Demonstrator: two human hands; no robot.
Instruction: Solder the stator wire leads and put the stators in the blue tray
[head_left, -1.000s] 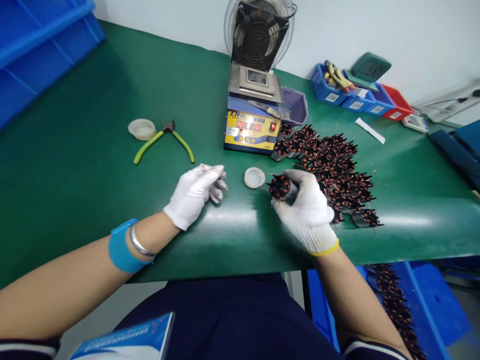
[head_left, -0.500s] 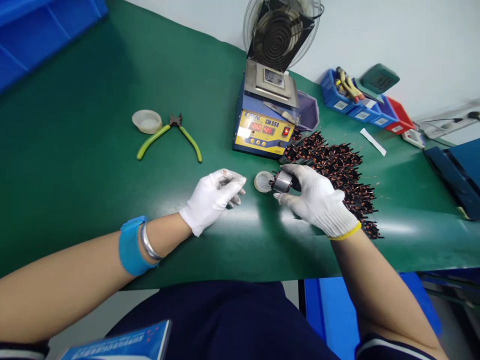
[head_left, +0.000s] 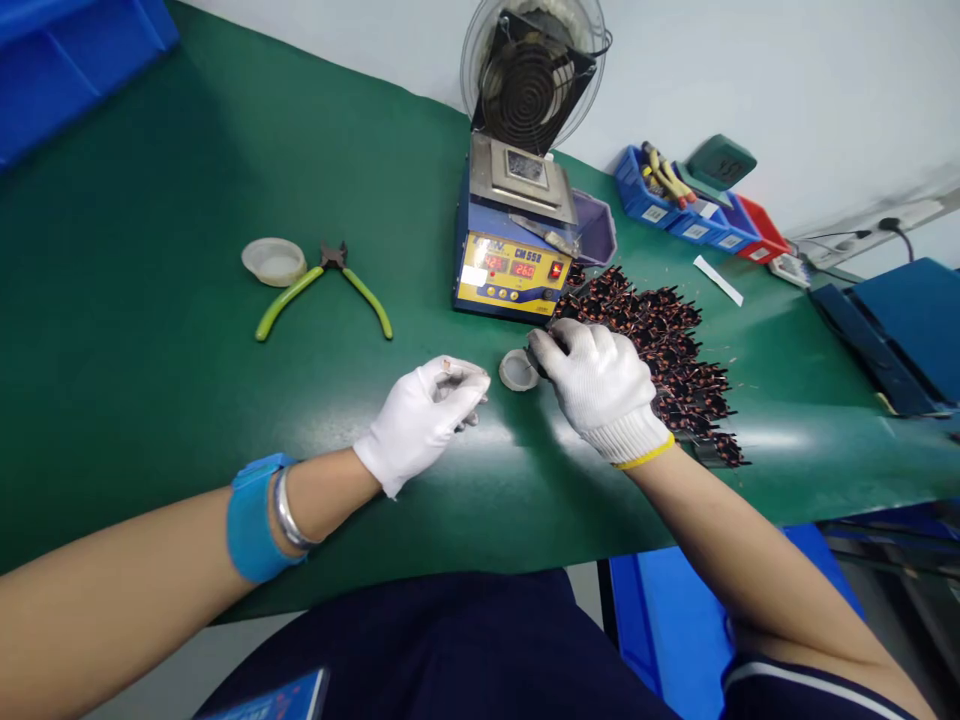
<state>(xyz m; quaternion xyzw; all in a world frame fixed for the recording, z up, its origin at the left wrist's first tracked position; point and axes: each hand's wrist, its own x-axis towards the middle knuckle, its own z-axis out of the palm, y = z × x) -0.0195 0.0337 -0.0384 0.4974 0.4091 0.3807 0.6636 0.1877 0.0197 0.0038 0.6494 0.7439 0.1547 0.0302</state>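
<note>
My right hand (head_left: 596, 385), in a white knitted glove with a yellow cuff edge, is closed with its back turned up. It grips a motor stator (head_left: 535, 350), of which only a dark edge shows past the fingers. Just under that edge sits a small round whitish dish (head_left: 518, 370) on the green table. Left of the dish, my white-gloved left hand (head_left: 424, 415) is closed in a pinch; anything between the fingertips is too small to make out. Wound stators with copper wire (head_left: 667, 340) lie in a dense pile beyond my right hand.
A blue and yellow solder pot (head_left: 517, 265) with red digits stands behind the dish, a fan (head_left: 529, 95) behind it. Green-handled cutters (head_left: 334, 270) lie open near a second whitish dish (head_left: 274, 261). Small bins (head_left: 645, 200) line the wall; a white strip (head_left: 718, 280) lies before them.
My right hand has turned over with the stator, so the metal cylinder that showed before is now mostly hidden beneath it. My left hand keeps its pinch. The whole view has shifted slightly.
</note>
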